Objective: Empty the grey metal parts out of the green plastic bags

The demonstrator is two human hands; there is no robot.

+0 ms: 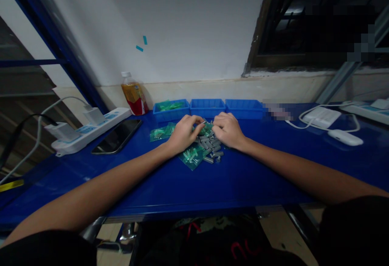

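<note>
My left hand (184,133) is closed in a pinch at the left edge of a small green see-through plastic bag (208,128). Curled fingers of my right hand (228,130) grip the bag's other side. Below and between the hands lies a loose pile of short grey metal cylinders (213,147). A filled green bag (192,156) with small pieces inside rests against the pile's near left side. Beyond my left wrist lies another green bag (161,133), flat on the blue table (194,189).
Along the wall stand a blue bin holding green bags (170,114), a middle blue bin (208,108) and a right blue bin (244,109). Leftward are a drink bottle (133,94), a phone (118,137) and a power strip (91,131). White chargers (322,117) with cables lie right.
</note>
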